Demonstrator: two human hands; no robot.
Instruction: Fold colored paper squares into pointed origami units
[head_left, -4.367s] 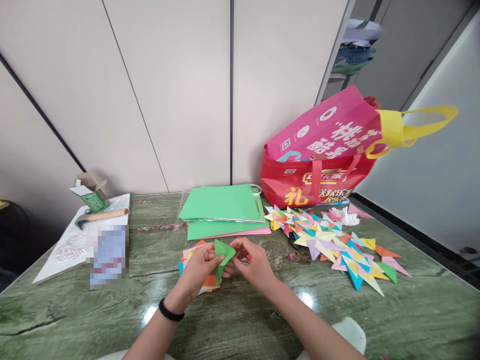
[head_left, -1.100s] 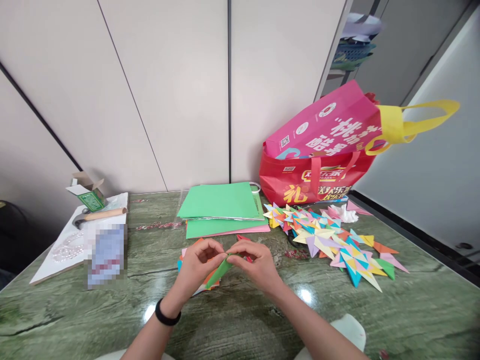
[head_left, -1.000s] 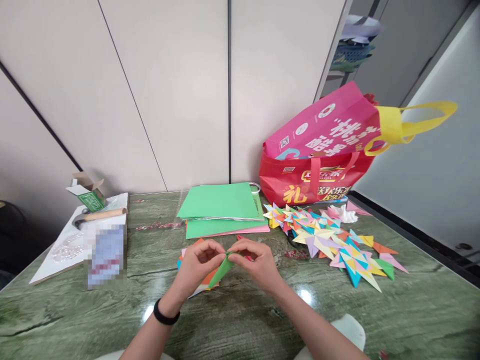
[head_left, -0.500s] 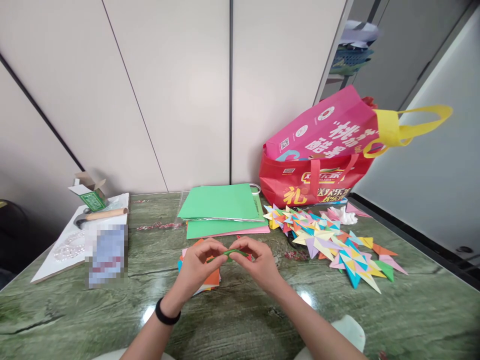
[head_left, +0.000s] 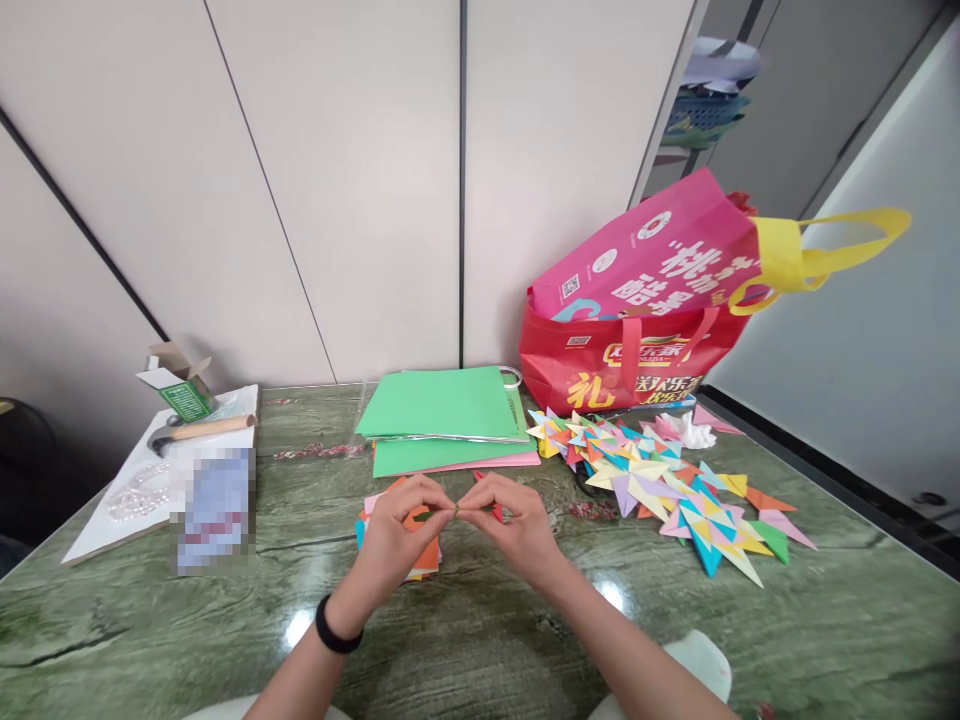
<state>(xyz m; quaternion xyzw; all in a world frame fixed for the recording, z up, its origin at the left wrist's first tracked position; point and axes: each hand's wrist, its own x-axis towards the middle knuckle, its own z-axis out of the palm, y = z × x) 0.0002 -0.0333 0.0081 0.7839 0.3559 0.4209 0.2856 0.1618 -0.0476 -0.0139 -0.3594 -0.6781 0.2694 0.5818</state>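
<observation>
My left hand [head_left: 401,525], with a black band at the wrist, pinches a small piece of green paper [head_left: 424,516] between thumb and fingertips. My right hand [head_left: 514,520] pinches the same paper from the other side, and the fingertips of both hands meet over it. Only thin slivers of the paper show; its folds are hidden by my fingers. Under and behind my left hand lies a stack of coloured paper squares [head_left: 426,562], orange on top. A red folded piece [head_left: 496,510] shows partly behind my right hand.
Green sheets [head_left: 442,405] lie at the back centre. Many folded paper pieces [head_left: 645,475] are heaped at right, before a red bag [head_left: 570,360] holding a pink bag [head_left: 652,250]. At left, a white board [head_left: 105,520] carries a hammer [head_left: 210,428], small box [head_left: 184,395] and beads [head_left: 142,492].
The green paper has turned so that less of its face shows, and my fingertips are closer together. The things on the table have stayed put.
</observation>
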